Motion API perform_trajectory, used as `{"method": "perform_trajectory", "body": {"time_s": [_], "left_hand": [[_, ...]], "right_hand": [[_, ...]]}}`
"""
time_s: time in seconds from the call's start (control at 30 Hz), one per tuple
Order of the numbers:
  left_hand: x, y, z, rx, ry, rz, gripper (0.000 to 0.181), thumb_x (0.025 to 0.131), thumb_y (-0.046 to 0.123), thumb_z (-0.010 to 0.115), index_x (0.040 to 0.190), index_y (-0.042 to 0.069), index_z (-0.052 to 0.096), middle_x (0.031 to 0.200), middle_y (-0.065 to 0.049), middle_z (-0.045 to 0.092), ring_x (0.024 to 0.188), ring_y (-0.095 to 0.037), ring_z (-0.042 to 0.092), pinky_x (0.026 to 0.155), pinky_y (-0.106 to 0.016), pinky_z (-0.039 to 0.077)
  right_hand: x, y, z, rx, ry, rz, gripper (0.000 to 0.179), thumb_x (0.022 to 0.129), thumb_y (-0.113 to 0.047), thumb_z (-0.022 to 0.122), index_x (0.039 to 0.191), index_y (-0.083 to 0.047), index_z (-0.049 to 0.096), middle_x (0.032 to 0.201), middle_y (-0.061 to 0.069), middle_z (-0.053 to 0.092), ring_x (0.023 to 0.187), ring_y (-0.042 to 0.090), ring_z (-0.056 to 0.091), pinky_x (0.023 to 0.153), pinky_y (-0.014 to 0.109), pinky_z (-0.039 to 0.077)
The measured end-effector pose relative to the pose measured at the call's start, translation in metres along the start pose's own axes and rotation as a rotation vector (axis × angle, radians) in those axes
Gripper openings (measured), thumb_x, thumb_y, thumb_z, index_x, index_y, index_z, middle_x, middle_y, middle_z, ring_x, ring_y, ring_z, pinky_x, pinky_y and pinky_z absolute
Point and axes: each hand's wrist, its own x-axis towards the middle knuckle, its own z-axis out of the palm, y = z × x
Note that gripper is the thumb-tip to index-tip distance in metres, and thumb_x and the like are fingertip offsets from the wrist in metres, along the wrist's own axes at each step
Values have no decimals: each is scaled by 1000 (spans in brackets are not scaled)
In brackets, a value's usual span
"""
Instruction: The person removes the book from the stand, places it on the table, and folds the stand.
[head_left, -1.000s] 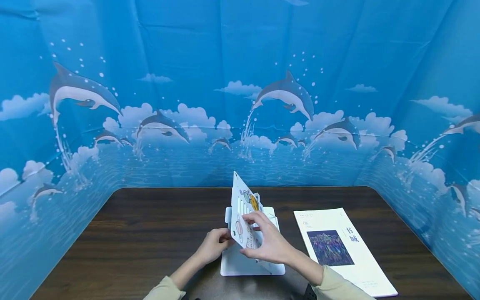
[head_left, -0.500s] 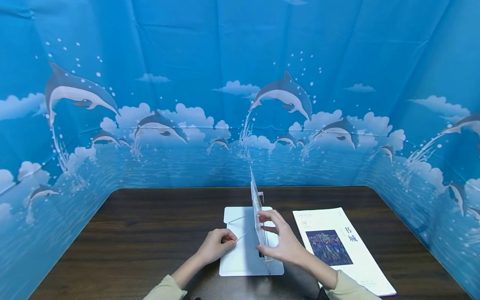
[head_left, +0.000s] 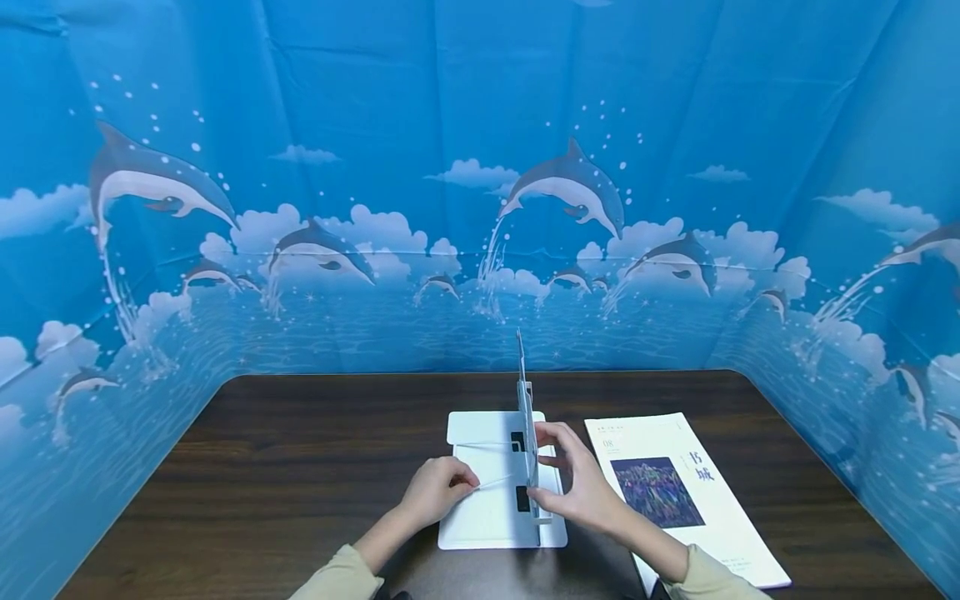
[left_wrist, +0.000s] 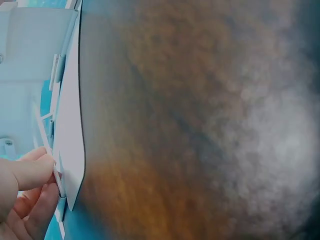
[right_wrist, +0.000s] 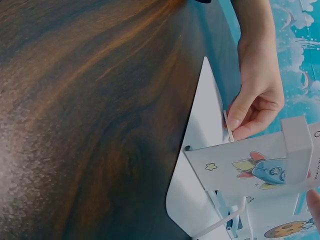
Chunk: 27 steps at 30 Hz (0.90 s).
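Note:
A white book stand with cartoon prints stands on the table, its panel (head_left: 527, 417) nearly upright and edge-on in the head view. Under it lies a flat white base (head_left: 468, 533) with two dark patches. My left hand (head_left: 441, 492) pinches a thin white support rod (left_wrist: 44, 131) between thumb and fingers, low over the base. At the panel's right side my right hand (head_left: 576, 483) holds it with thumb and fingers spread along it. The right wrist view shows the printed face (right_wrist: 220, 170) and a white clip (right_wrist: 297, 150); only a fingertip of the right hand appears there.
To the right lies a white magazine (head_left: 675, 442) with a dark picture on its cover, beneath the right forearm. Dark wood tabletop (head_left: 300, 467) surrounds the stand. A blue dolphin-print curtain (head_left: 450, 167) hangs behind the table's far edge.
The panel has swung from leaning left to nearly upright, carried rightward by my right hand. More of the base and two rods now show. My left hand has shifted slightly right.

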Motion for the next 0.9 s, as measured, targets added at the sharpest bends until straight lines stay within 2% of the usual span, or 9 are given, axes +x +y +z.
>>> {"method": "perform_trajectory", "body": {"time_s": [0.23, 0.47, 0.63, 0.9], "left_hand": [[0, 2, -1, 94, 31, 35, 6, 76, 6, 69, 75, 10, 74, 72, 3, 64, 66, -7, 58, 56, -21, 46], [1, 3, 0, 88, 22, 37, 7, 77, 5, 69, 75, 11, 73, 71, 4, 63, 63, -5, 55, 55, -20, 44], [1, 1, -1, 20, -4, 21, 7, 78, 5, 68, 77, 10, 72, 72, 4, 63, 62, -2, 50, 55, -19, 43], [2, -2, -8, -209, -91, -9, 12, 82, 1, 62, 93, -2, 67, 78, -3, 65, 67, -8, 55, 59, -19, 47]], "right_hand": [[0, 1, 0, 13, 3, -32, 61, 70, -4, 69, 126, -9, 44, 116, 5, 48, 102, 17, 48, 83, 35, 50], [-1, 3, 0, 17, 8, -21, 61, 71, -5, 69, 126, -10, 44, 116, 5, 49, 102, 17, 48, 83, 34, 50], [-4, 6, 1, 13, -6, -1, 62, 70, -9, 69, 127, -8, 43, 117, 6, 48, 102, 19, 49, 83, 33, 50], [-8, 11, 5, -2, -12, 83, 57, 73, -17, 69, 123, -9, 44, 112, 4, 50, 100, 20, 51, 83, 32, 50]]}}
